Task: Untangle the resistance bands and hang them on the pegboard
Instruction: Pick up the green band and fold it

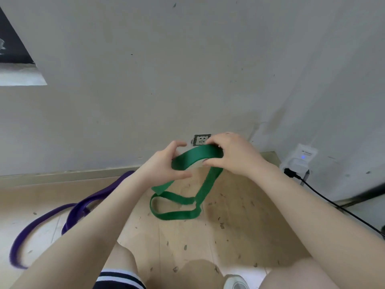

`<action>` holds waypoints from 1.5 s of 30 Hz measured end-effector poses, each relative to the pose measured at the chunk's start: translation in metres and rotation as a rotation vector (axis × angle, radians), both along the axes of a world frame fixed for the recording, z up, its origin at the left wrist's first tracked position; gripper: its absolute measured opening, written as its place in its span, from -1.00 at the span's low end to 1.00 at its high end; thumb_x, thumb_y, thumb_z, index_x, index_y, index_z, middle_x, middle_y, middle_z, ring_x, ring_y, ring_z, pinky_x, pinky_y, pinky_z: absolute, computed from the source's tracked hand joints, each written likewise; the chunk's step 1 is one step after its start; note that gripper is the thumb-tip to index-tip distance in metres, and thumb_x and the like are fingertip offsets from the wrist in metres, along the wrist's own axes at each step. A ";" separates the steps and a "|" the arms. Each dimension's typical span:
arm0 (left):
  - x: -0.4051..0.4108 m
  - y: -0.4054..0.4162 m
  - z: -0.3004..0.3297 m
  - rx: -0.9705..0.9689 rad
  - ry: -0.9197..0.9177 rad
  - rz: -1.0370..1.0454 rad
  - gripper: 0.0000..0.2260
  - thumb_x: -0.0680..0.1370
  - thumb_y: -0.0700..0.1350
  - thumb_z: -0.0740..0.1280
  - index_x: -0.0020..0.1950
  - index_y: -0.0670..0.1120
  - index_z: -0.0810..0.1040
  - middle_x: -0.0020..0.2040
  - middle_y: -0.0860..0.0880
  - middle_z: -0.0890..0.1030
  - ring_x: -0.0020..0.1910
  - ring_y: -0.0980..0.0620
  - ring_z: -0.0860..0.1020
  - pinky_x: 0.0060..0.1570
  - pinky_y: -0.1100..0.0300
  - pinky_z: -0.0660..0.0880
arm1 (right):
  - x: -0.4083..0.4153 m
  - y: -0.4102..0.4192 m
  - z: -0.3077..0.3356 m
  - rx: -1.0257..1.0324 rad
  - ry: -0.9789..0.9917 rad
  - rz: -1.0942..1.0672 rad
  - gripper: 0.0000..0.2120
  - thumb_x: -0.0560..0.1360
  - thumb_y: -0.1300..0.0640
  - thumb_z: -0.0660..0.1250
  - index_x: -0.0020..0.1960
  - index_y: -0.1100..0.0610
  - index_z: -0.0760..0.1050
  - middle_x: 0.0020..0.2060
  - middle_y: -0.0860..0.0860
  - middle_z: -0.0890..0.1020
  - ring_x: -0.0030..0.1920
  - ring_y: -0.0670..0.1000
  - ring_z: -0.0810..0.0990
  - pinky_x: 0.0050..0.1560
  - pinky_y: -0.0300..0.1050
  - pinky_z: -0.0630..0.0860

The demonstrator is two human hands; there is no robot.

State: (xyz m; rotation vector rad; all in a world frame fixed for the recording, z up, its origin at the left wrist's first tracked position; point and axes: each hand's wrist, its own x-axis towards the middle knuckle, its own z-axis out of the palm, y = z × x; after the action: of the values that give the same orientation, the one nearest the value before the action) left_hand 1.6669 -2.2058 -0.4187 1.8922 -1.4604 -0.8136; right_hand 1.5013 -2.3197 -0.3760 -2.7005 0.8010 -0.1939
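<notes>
A wide green resistance band (187, 202) hangs from both my hands in front of the wall, its lower loops twisted and resting on the wooden floor. My left hand (164, 165) grips its upper left end between thumb and curled fingers. My right hand (231, 156) pinches the upper right part of the same band. A purple band (68, 213) lies looped on the floor to the left, partly hidden behind my left forearm. No pegboard is in view.
A grey wall fills the top, with a power socket (201, 139) just behind my hands. A white plugged-in device (300, 161) and its black cable (341, 209) sit at the right. A dark-framed opening (14, 49) is at upper left. My knees and a white shoe (235, 283) are below.
</notes>
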 end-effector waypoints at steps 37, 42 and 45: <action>-0.017 0.000 0.058 -0.503 0.258 0.155 -0.74 0.52 -0.23 0.33 0.18 -0.03 0.47 0.03 0.08 0.56 -0.03 0.34 0.56 0.01 0.43 0.49 | 0.008 0.040 -0.060 0.783 -0.250 -0.149 -0.70 0.50 0.07 0.34 0.21 -0.02 0.42 0.03 -0.18 0.54 0.06 -0.13 0.53 0.16 -0.16 0.47; 0.003 0.010 0.047 -0.573 0.287 0.326 -0.75 0.55 -0.22 0.29 0.20 -0.01 0.46 0.04 0.09 0.57 0.02 0.20 0.55 0.03 0.37 0.49 | -0.013 0.013 -0.041 0.674 -0.375 -0.231 -0.81 0.47 0.14 0.37 0.03 -0.05 0.45 -0.03 -0.11 0.59 0.03 -0.06 0.59 0.09 -0.12 0.52; 0.016 0.016 0.038 -0.522 0.240 0.326 -0.73 0.56 -0.21 0.27 0.23 0.02 0.47 0.09 0.04 0.58 0.00 0.22 0.55 0.10 0.31 0.47 | -0.026 -0.007 -0.006 0.538 -0.466 -0.242 -0.82 0.45 0.13 0.40 -0.08 -0.11 0.45 -0.06 -0.12 0.60 0.06 -0.02 0.57 0.07 -0.14 0.48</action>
State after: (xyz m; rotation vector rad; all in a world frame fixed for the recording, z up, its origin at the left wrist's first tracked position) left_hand 1.6825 -2.1902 -0.3804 1.5160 -1.0500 -0.4318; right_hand 1.4755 -2.3264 -0.3824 -1.9482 0.8741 -0.5516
